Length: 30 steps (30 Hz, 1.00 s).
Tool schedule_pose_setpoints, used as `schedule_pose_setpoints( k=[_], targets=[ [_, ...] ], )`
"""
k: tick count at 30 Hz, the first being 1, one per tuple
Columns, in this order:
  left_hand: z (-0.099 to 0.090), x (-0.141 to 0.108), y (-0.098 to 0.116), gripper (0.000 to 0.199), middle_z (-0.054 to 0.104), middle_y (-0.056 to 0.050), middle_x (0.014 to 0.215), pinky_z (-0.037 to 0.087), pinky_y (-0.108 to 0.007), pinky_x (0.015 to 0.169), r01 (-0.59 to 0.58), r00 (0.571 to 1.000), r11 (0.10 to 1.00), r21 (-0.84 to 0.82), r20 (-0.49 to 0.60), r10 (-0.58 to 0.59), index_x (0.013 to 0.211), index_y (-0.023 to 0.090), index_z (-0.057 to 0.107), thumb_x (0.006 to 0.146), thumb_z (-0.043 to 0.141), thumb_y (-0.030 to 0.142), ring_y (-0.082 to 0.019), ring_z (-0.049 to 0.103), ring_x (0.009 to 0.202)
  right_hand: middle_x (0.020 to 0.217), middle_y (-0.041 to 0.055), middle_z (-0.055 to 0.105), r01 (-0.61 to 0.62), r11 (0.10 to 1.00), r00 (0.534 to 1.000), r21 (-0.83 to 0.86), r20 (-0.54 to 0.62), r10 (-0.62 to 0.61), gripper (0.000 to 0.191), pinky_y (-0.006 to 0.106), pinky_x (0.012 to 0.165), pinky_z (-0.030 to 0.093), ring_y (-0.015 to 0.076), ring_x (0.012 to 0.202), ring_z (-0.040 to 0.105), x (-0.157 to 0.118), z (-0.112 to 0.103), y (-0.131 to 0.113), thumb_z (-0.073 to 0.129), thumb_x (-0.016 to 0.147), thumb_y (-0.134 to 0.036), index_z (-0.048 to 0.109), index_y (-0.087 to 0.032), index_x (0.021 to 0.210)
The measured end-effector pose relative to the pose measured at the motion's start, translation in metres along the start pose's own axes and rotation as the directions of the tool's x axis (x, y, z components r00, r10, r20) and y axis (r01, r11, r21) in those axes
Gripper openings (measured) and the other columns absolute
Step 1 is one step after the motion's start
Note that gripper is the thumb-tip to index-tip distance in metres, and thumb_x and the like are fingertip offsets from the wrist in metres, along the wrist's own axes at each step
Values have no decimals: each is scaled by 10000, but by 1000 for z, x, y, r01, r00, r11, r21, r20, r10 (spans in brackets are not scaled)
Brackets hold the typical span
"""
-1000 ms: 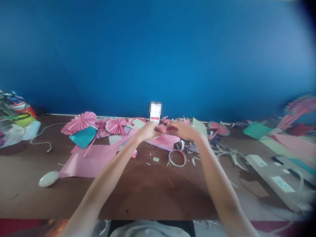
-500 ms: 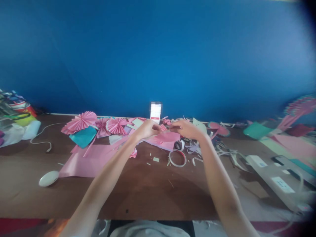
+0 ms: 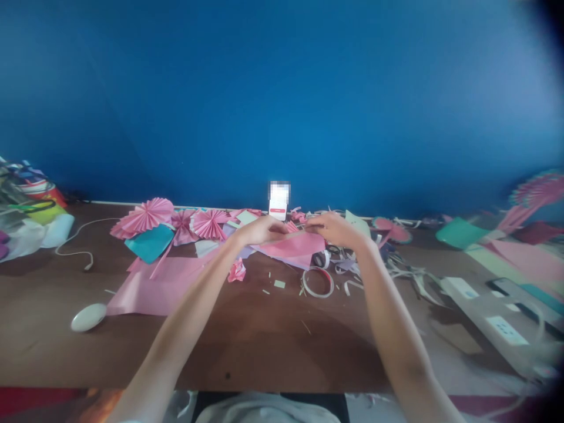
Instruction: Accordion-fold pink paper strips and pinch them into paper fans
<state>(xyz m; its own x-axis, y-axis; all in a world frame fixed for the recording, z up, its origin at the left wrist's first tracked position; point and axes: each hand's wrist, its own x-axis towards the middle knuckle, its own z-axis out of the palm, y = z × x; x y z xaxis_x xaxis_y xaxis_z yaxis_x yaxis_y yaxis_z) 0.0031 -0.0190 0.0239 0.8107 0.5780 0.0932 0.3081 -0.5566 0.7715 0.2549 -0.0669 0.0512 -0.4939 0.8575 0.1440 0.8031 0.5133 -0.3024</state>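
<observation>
A pink sheet of paper (image 3: 293,247) stretches between my two hands at the far middle of the table. My left hand (image 3: 263,230) has its fingers closed at the sheet's left end. At the right end, my right hand (image 3: 331,228) pinches the upper edge. A thin pale line runs along that edge; what it is, I cannot tell. Just in front of my right hand lies a roll of tape (image 3: 318,282), with a dark-cored roll (image 3: 321,259) behind it. Beyond the hands, a phone (image 3: 278,202) stands upright with its screen lit.
Pink paper fans (image 3: 151,216), a teal paper piece (image 3: 150,243) and a large pink sheet (image 3: 154,288) lie at left, near a white oval object (image 3: 89,318). Paper strips (image 3: 414,276) and a power strip (image 3: 489,323) occupy the right. A blue wall (image 3: 282,106) rises behind.
The pink sheet between my hands has tilted, showing its upper edge more clearly. My left hand has shifted slightly; my right hand has hardly moved.
</observation>
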Motion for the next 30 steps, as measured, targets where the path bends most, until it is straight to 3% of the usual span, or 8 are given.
schedule_pose_setpoints(
  k=[5, 13, 19, 24, 30],
  targets=[
    [1, -1, 3, 269, 725, -76, 913, 435, -249, 667, 32, 998, 999, 10, -51, -31, 947, 134, 725, 814, 656, 357, -180, 646, 800, 1000, 37, 743, -1, 1000, 1000, 14, -2, 1, 294, 313, 748, 428, 229, 877, 647, -2, 0, 0, 469, 946, -372, 736, -280, 1024],
    [10, 4, 3, 274, 723, -77, 847, 420, -252, 639, 67, 990, 995, 68, -127, -58, 872, 130, 720, 794, 680, 390, -172, 634, 743, 1086, 106, 722, 66, 987, 998, -146, 26, -63, 339, 345, 828, 394, 271, 992, 632, 6, 11, -3, 456, 960, -393, 700, -206, 1102],
    [13, 5, 2, 286, 717, -77, 851, 449, -272, 711, 38, 989, 998, 54, -144, -30, 898, 136, 715, 811, 666, 404, -183, 643, 790, 838, 98, 734, 81, 968, 997, -236, 31, -76, 319, 310, 724, 359, 236, 816, 643, 9, 15, -14, 473, 961, -393, 729, -202, 943],
    [13, 6, -1, 314, 697, -100, 1001, 469, -295, 774, 2, 993, 1000, -20, -114, -4, 988, 139, 646, 799, 686, 387, -188, 645, 885, 902, 63, 736, 24, 992, 999, -123, 49, -18, 241, 280, 710, 370, 213, 862, 632, 9, 15, -6, 525, 935, -348, 737, -236, 957],
    [10, 3, 6, 290, 695, -85, 942, 456, -303, 761, 41, 992, 998, 52, -122, -35, 900, 145, 643, 809, 671, 419, -192, 635, 857, 925, 35, 733, 2, 999, 1000, -55, 29, 0, 236, 269, 666, 365, 195, 827, 626, 6, 11, 0, 530, 928, -359, 738, -255, 967]
  ],
)
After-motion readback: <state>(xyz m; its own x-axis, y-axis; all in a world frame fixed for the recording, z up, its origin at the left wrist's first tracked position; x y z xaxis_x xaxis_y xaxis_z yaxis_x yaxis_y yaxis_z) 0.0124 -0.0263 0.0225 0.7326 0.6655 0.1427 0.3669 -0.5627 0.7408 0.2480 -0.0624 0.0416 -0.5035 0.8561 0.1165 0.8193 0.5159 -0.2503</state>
